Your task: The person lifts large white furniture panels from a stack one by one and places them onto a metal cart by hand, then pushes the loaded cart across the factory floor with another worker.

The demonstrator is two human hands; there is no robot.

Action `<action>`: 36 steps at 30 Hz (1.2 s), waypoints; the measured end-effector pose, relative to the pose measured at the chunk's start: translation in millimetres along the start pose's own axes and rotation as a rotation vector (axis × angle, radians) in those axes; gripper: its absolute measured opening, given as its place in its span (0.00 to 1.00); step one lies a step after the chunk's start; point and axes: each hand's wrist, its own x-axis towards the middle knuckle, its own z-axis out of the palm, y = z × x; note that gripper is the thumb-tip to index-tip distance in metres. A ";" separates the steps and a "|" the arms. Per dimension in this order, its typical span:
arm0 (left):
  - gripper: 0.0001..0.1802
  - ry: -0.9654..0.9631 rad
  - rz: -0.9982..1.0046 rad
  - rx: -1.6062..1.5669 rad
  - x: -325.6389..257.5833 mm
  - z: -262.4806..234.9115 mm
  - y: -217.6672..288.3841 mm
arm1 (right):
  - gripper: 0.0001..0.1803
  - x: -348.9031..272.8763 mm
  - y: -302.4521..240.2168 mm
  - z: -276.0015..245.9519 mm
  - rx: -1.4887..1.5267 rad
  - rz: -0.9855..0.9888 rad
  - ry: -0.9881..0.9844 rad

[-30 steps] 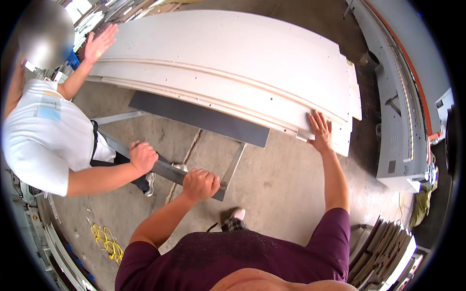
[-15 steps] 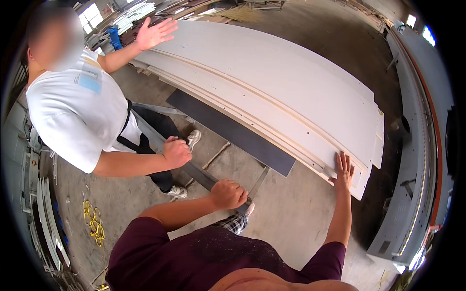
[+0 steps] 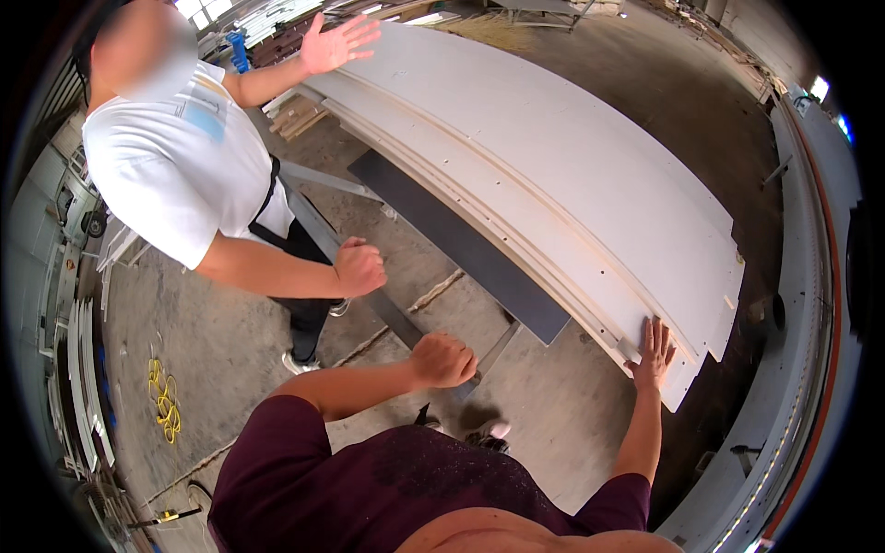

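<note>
My left hand (image 3: 443, 359) is closed in a fist on a long grey metal bar (image 3: 392, 316), near the bar's near end. The fingers' far side is hidden. My right hand (image 3: 652, 354) lies flat with fingers stretched on the near right corner of a stack of large white panels (image 3: 553, 157). Drilled holes and narrow steps run along the stack's near edge. Across from me at left, a co-worker in a white shirt (image 3: 152, 157) has one fist (image 3: 359, 267) on the same bar. The co-worker's other hand (image 3: 339, 42) is raised, open, over the panels' far left end.
A dark grey board (image 3: 461, 244) sits beneath the stack. A long grey machine (image 3: 802, 304) lines the right side. Yellow cord (image 3: 165, 401) lies coiled on the concrete floor at left. Wooden boards (image 3: 297, 114) are piled past the co-worker, with more material behind.
My view has shifted, and the co-worker appears farther right, with the feet in a different stance. My left hand remains closed on the bar and my right hand flat on the panels.
</note>
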 end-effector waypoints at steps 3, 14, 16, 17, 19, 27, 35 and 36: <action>0.13 0.045 -0.005 -0.011 5.9 -9.8 -18.6 | 0.68 12.3 -17.7 -19.1 -0.008 -0.006 0.000; 0.12 0.008 -0.063 -0.036 6.7 -24.8 -55.5 | 0.68 20.5 -48.5 -24.9 -0.090 0.018 -0.021; 0.11 0.008 -0.056 -0.036 7.5 -29.0 -61.3 | 0.69 24.1 -52.1 -21.9 -0.099 0.023 -0.029; 0.11 -0.022 -0.070 -0.052 10.7 -34.8 -64.5 | 0.69 25.1 -54.6 -23.4 -0.099 0.025 -0.025; 0.11 -0.016 -0.054 -0.055 14.5 -31.1 -75.2 | 0.68 31.4 -58.2 -30.7 -0.095 0.017 -0.024; 0.11 -0.019 -0.045 -0.121 36.6 -33.2 -102.2 | 0.64 46.2 -74.4 -48.5 -0.072 0.053 -0.069; 0.13 -0.037 0.001 -0.089 71.1 -9.0 -115.6 | 0.65 62.1 -55.5 -35.9 -0.092 0.127 -0.119; 0.13 -0.028 -0.004 -0.076 77.1 -4.1 -115.9 | 0.65 67.6 -50.8 -34.6 -0.085 0.110 -0.102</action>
